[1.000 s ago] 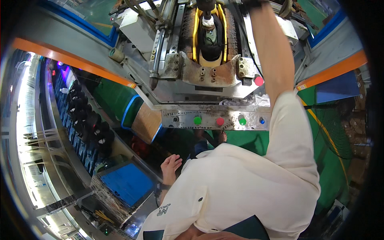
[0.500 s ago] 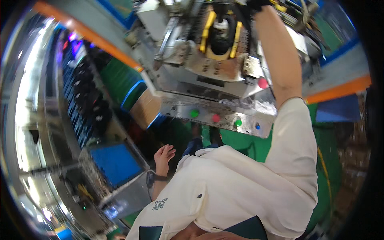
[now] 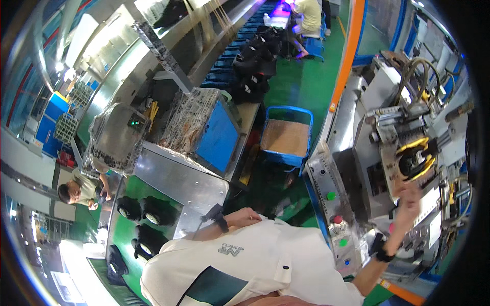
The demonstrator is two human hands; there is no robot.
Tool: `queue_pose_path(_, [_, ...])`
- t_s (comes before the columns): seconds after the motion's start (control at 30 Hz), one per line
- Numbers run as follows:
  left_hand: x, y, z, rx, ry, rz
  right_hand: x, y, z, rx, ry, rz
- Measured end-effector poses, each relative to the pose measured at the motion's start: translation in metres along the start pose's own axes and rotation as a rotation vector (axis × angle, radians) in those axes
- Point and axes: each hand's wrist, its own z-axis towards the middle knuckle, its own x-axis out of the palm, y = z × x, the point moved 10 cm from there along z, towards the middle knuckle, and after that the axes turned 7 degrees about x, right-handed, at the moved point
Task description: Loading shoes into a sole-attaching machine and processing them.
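Observation:
My left hand (image 3: 246, 217) rests near the front of my white shirt, its fingers slightly curled and holding nothing visible. A dark band (image 3: 219, 218) is around that wrist. On the right, my right hand (image 3: 407, 206) is raised at the front of a metal machine (image 3: 365, 155), smeared by motion, so its fingers do not show clearly. Just beyond it sits a dark, shoe-like piece (image 3: 408, 164) between two curved yellow pads (image 3: 426, 167) of the machine. Whether the hand touches the machine cannot be made out.
A control panel (image 3: 326, 176) with green and red buttons edges the machine. Ahead stands a blue-framed cart (image 3: 287, 133) with a brown board. Left are a blue-sided box (image 3: 219, 135) and several black shoes (image 3: 158, 210) on a green-topped table. Other people (image 3: 84, 191) work farther off.
My view has swung left, so the machine now lies at the right. My right arm has drawn back from the machine's far side to its front. My left hand has come against my shirt.

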Motion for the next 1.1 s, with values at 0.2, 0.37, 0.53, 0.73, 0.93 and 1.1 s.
queue_pose_path(0.2, [-0.024, 0.044, 0.000, 0.025, 0.189, -0.020, 0.224, -0.089, -0.246, 0.799, 0.406, 0.041])
queue_pose_path(0.37, [-0.034, 0.076, 0.020, -0.041, 0.215, -0.118, 0.264, -0.126, -0.521, 1.614, 0.458, 0.367])
queue_pose_path(0.53, [-0.028, 0.016, 0.031, -0.012, 0.504, -0.088, 0.249, -0.032, -0.551, 1.653, 0.303, 0.678])
queue_pose_path(0.73, [-0.025, -0.025, 0.047, 0.206, 0.717, 0.022, 0.267, -0.002, -0.610, 1.765, -0.085, 1.207])
queue_pose_path(0.93, [-0.016, -0.029, 0.060, 0.186, 0.725, 0.048, 0.232, -0.022, -0.593, 1.516, -0.246, 0.586])
queue_pose_path(1.1, [-0.002, -0.046, 0.072, 0.160, 0.764, 0.060, 0.184, -0.114, -0.779, 2.024, -0.292, -0.207])
